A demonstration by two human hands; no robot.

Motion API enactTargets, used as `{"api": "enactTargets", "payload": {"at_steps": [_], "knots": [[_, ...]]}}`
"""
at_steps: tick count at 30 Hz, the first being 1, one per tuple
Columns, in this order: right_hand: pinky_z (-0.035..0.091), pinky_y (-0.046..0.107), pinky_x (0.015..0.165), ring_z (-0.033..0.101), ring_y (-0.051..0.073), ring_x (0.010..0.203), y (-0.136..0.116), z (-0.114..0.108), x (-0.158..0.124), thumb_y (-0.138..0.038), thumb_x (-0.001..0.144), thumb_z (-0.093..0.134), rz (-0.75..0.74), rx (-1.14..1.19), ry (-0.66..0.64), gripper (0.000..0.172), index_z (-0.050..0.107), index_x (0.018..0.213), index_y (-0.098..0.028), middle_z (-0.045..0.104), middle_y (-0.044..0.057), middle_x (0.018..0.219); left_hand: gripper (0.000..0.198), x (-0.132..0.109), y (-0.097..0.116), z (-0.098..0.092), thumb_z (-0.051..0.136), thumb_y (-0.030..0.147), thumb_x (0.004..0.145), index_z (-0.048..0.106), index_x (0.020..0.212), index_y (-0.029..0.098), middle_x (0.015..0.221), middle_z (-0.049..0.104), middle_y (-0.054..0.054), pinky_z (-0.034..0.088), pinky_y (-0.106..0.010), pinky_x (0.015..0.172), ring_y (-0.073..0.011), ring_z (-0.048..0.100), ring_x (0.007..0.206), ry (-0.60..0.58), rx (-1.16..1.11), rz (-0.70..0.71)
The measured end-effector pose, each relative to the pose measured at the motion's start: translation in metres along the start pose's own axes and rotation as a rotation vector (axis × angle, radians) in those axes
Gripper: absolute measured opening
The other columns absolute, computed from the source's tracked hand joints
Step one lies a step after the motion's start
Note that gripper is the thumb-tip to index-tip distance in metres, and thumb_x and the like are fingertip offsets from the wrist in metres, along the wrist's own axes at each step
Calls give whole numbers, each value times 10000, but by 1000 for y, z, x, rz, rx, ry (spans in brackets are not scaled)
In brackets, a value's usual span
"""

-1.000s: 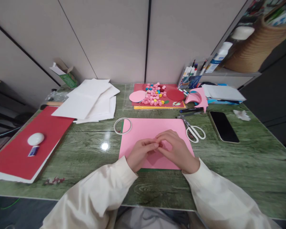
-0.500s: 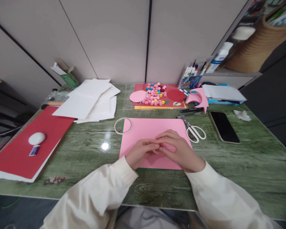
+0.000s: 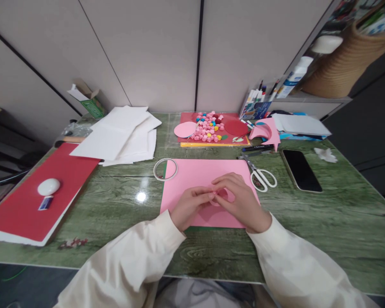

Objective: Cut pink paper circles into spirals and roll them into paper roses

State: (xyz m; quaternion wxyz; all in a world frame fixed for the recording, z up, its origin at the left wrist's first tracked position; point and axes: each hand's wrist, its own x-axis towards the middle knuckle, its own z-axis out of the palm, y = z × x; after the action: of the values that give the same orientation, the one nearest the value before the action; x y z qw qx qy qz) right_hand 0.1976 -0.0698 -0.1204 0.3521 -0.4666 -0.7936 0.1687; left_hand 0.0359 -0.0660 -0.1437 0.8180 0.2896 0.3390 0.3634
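My left hand [image 3: 190, 206] and my right hand [image 3: 240, 201] meet over a pink sheet of paper [image 3: 199, 175] lying flat on the green table [image 3: 324, 218]. Fingertips of both hands pinch a small pink paper strip [image 3: 218, 194], which curls between them just above the sheet. Both wrists rest at the sheet's near edge, in cream sleeves.
White-handled scissors [image 3: 259, 176] and a phone [image 3: 300, 170] lie right of the sheet, a tape ring [image 3: 165, 169] at its far left corner. Behind are a red tray of small paper rolls [image 3: 208, 127], white sheets [image 3: 122, 134], a pen holder [image 3: 256, 105] and a red board [image 3: 35, 196].
The fingers have shifted slightly; a curl of the pink strip now shows between the two hands. Nothing else on the table has moved.
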Motion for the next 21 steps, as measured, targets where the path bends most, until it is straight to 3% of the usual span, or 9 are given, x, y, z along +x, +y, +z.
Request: {"api": "enactTargets", "payload": {"at_steps": [11, 16, 21], "knots": [[389, 408, 829, 553, 208, 883, 3, 3, -1, -189, 752, 632, -58, -59, -34, 89, 548, 760, -217, 655, 34, 901, 225, 0, 0, 0, 718, 259, 657, 700, 826, 112, 832, 683, -80, 421, -291, 767, -154, 593, 761, 27, 99, 27], [403, 400, 843, 546, 209, 930, 1, -2, 0, -196, 764, 631, -29, -25, -58, 92, 607, 846, -231, 640, 43, 956, 212, 3, 1, -3, 710, 270, 663, 702, 811, 119, 788, 689, -65, 426, -274, 731, -126, 589, 664, 24, 139, 30], [433, 403, 838, 545, 214, 964, -1, -8, 2, -186, 771, 627, -43, -12, -113, 150, 647, 907, -248, 628, 55, 1016, 246, 3, 3, -3, 669, 285, 700, 702, 881, 122, 836, 698, -85, 433, -284, 754, -148, 603, 720, -40, 188, 20]]}}
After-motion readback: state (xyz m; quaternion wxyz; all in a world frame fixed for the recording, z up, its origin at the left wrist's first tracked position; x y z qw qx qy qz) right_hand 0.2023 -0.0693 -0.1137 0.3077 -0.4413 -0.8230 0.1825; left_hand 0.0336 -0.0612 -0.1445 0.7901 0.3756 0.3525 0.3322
